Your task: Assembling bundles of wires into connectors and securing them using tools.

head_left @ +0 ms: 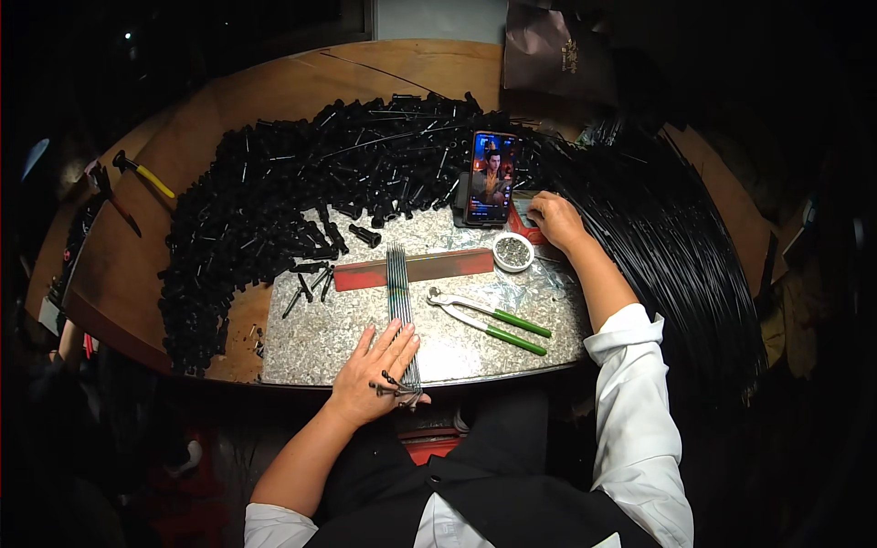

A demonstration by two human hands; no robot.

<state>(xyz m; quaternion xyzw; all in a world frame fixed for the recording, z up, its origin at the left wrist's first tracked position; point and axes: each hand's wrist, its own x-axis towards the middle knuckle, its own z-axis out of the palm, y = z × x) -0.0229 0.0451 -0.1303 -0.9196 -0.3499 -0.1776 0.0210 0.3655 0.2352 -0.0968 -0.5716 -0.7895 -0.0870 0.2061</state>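
Observation:
My left hand lies with its fingers stretched out over a bundle of thin metal rods, near the front edge of the board. Dark knobbed ends of the rods show beside the palm. The bundle rests across a long red-and-brown bar. To the right, my right hand is closed, fingertips together, beside a red object behind a small white bowl of tiny pieces. Whatever it pinches cannot be made out. Green-handled pincers lie on the board between my hands.
A heap of black plastic parts curves round the speckled board. A phone stands upright behind the bowl. Long black rods fill the right side. A yellow-handled hammer lies at far left; a dark bag stands behind.

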